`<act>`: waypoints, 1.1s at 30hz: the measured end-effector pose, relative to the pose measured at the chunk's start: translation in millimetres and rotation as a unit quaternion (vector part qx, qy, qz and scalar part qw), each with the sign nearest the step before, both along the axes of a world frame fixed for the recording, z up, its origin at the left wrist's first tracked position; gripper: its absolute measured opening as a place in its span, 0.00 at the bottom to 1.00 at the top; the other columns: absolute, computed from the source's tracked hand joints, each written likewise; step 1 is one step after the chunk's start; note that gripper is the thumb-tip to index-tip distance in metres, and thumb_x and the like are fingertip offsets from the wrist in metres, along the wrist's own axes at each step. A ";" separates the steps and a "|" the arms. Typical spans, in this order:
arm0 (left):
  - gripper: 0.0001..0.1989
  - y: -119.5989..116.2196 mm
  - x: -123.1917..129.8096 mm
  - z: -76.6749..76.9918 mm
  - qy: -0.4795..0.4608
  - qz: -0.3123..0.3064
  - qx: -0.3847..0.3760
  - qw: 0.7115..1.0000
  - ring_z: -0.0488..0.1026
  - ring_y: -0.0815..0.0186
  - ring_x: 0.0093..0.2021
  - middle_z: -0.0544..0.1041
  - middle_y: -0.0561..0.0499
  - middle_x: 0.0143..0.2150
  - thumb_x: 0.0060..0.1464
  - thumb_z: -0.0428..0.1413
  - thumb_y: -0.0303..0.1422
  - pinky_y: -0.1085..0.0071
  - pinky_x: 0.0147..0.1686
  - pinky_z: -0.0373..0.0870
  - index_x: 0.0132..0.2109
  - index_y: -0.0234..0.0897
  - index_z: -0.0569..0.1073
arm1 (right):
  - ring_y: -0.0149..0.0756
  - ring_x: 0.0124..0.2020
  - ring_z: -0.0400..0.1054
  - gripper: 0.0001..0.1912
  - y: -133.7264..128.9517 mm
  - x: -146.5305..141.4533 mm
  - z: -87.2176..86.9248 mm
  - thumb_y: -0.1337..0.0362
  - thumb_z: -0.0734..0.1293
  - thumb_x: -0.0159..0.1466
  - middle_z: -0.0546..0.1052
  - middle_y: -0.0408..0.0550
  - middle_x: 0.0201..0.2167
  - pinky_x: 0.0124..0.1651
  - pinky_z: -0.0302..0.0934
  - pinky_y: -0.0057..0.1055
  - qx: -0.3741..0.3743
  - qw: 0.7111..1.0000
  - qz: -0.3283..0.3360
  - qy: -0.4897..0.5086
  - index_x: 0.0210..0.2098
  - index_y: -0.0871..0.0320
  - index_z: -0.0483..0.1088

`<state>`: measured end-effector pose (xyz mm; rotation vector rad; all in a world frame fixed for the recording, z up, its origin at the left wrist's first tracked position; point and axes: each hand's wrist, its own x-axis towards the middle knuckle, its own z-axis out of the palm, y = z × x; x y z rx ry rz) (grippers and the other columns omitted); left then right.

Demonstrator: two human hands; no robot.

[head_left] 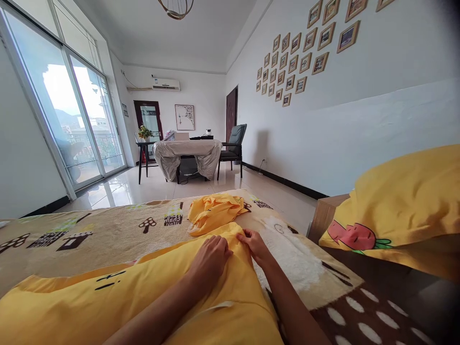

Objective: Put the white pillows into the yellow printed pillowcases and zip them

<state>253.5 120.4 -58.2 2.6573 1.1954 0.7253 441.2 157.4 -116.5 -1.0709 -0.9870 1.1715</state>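
Note:
A yellow pillow in its pillowcase [143,278] lies lengthwise across the bed in front of me, with a dark printed face on its side. My left hand [212,256] rests on the upper part near its right end, fingers curled into the fabric. At the far right corner my right hand [254,244] pinches the edge of the cloth between thumb and fingers. Just beyond both hands, a crumpled yellow cloth [213,211] lies on the patterned blanket [125,225]. A whitish strip shows on the yellow fabric below my hands.
Another yellow pillow [406,206] with a carrot-like print leans at the right, by a wooden board [325,215]. Past the bed stand a covered table [187,148], a black chair [233,146] and a potted plant [144,133]. Sliding glass doors [86,110] line the left.

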 end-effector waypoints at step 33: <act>0.07 -14.2 2.6 0.8 0.165 -0.193 0.117 0.960 0.70 0.65 0.36 0.75 0.50 0.37 0.62 0.43 0.29 0.68 0.38 0.65 0.38 0.37 0.65 | 0.24 0.22 0.49 0.08 -11.5 -14.6 14.5 0.68 0.65 0.42 0.57 0.36 0.15 0.22 0.41 0.24 0.037 0.912 0.062 -0.403 0.15 0.60 0.58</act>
